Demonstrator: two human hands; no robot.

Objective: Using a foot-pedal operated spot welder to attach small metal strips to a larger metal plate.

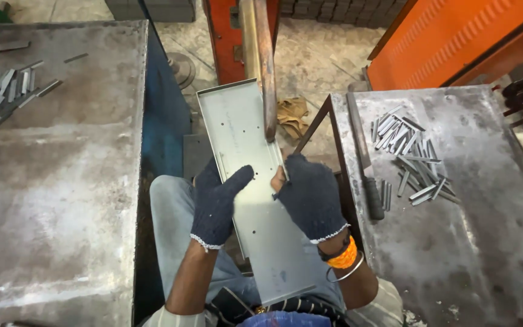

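I note both gloved hands, left (218, 203) and right (310, 197), clamped on the long grey sheet-metal tray (255, 181) lying across my lap under the rusty vertical electrode rod (266, 72); a loosened grip could skew it off-mark.

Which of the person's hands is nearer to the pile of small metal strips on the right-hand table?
The right hand. It grips the metal sheet's right edge, beside that table's pile of strips. The left hand holds the sheet's left edge, farther away.
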